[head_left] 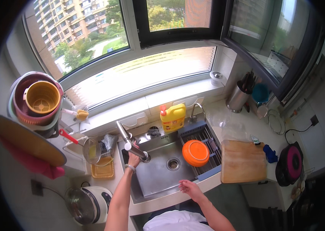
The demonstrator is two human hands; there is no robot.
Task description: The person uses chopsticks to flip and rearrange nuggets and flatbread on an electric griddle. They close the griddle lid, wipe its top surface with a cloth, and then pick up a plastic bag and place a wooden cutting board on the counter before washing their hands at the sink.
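A steel faucet [129,144] stands at the left part of the stainless steel sink [156,176]. My left hand [134,158] is at the faucet, partly covered by its spout, so its grip is hidden. Over the front rim of the sink hovers my right hand [190,189], fingers loosely bent and holding nothing. An orange bowl [196,153] lies upside down on the roll-up drying rack [213,156], which spans the sink's right side. Between the faucet and the bowl sits the sink drain [173,164]. No running water can be made out.
Behind the sink stands a yellow detergent jug [173,117] beside a thin curved tap [199,108]. A wooden cutting board [243,161] lies to the right, with a knife block [239,96] farther back. At left are a red-handled strainer [90,150], an orange basket [102,169] and a rice cooker [89,203].
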